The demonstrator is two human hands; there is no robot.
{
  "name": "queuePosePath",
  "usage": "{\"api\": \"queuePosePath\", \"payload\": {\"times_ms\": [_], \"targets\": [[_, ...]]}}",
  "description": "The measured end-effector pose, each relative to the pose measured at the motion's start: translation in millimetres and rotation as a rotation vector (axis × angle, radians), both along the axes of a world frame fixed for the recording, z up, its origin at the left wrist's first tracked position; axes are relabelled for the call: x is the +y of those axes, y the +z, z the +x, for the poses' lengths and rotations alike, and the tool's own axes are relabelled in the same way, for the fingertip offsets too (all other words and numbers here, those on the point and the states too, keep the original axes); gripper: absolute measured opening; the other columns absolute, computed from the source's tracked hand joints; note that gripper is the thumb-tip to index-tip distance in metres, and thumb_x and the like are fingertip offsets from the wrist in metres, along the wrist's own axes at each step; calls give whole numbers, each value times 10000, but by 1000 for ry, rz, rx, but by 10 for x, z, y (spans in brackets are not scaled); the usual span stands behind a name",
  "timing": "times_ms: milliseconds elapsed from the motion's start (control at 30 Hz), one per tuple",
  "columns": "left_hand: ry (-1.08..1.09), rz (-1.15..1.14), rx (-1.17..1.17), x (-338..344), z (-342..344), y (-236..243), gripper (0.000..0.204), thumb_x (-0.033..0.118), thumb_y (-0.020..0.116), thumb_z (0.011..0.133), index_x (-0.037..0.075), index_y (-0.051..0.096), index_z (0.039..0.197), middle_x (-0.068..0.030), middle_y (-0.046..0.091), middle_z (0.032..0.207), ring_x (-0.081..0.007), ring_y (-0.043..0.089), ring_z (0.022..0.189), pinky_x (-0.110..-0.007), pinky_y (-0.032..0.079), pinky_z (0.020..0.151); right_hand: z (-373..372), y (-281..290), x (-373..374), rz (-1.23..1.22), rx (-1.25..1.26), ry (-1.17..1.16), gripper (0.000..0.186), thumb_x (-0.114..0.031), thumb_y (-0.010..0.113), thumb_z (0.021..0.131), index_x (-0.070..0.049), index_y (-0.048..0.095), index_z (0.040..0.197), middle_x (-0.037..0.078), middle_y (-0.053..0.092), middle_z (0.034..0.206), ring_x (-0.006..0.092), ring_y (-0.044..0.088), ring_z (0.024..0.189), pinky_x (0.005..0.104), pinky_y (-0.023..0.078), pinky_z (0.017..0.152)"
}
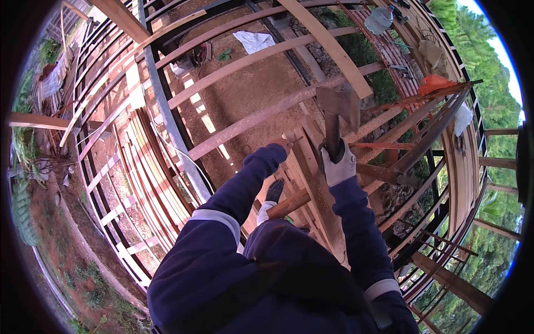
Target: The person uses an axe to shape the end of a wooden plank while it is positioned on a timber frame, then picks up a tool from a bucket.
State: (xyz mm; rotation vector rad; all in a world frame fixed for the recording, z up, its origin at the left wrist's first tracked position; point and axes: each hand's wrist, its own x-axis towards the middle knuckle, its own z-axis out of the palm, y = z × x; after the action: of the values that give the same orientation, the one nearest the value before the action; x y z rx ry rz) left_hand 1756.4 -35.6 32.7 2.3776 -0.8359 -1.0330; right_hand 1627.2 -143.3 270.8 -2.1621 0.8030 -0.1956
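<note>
My right hand (pixel 339 165), in a white glove, is closed round the dark handle of a hatchet (pixel 340 106). The broad, brownish head is raised above the wooden frame and slightly blurred. To its left, my left hand (pixel 284 145) reaches to the upper end of a wooden plank (pixel 318 192) in front of me. Its fingers look pressed together at the plank's edge; whatever they hold is too small to make out. Several planks lie side by side there, running down toward my body. A round timber (pixel 289 204) lies across beside my foot (pixel 275 191).
Wooden joists (pixel 245 125) cross over brown ground below. A stack of thin battens (pixel 153 172) lies to the left along a dark metal beam (pixel 167 114). At the right are long boards (pixel 461 178), an orange cloth (pixel 435 84) and a large clear bottle (pixel 379 20).
</note>
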Motion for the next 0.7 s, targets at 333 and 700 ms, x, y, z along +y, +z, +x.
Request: {"api": "queuePosePath", "payload": {"times_ms": [333,700], "targets": [[-318,-62,-119,-134,108,-186,365,354,452,874,60,647,966,-194,625,995,-371,585,952,-448,444,851,-474,-1161,-79,-247,594,36,469,-202,667,771,33,506,1143,223,623,966,380,599,929,407,468,829],[-110,13,-31,-152,-94,0,398,363,411,892,50,645,972,-198,619,1011,-375,573,971,-437,435,874,-442,-568,106,-398,-304,-256,503,-195,690,765,53,494,1157,204,609,988,306,624,887,364,496,763]]}}
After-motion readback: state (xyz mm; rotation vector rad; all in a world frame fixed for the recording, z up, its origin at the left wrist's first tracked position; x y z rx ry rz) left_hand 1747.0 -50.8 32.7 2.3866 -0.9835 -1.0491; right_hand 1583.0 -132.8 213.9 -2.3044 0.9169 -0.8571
